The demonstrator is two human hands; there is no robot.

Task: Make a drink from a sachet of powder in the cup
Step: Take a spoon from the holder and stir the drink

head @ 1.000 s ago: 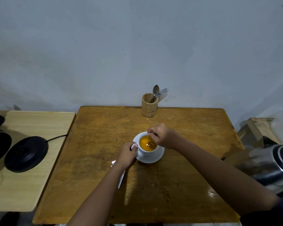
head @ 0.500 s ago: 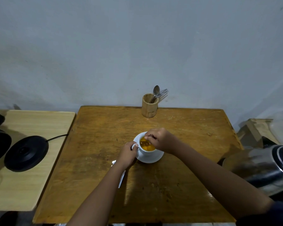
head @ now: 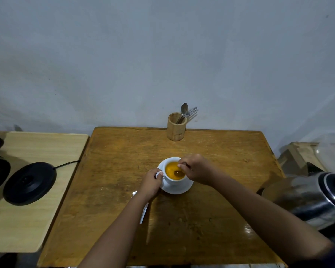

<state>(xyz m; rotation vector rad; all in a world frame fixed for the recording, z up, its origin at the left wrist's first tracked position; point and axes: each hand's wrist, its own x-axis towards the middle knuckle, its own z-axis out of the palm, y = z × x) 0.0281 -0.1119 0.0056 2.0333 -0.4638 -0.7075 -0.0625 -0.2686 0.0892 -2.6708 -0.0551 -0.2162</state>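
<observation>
1. A white cup [head: 173, 179] filled with orange drink [head: 172, 169] is seen on a white saucer [head: 179, 188], near the centre of the brown wooden table [head: 114, 190].
2. The left hand [head: 150, 183] is closed on the cup handle [head: 159, 174], at 9 o'clock of the cup.
3. The right hand [head: 196, 169] is pinched on the stem of a spoon [head: 178, 173], at 3 o'clock of the cup; the bowl of the spoon is dipped in the drink.
4. A torn white sachet [head: 143, 211] is noted flat on the table at 7 o'clock of the saucer, partly covered by the left forearm.
5. A wooden cutlery holder [head: 176, 127] with spoons and a fork is located at 12 o'clock, by the wall.
6. A black kettle base [head: 29, 183] is recorded on the pale side table [head: 37, 219] at 9 o'clock; a steel kettle [head: 309, 200] is at 3 o'clock.
</observation>
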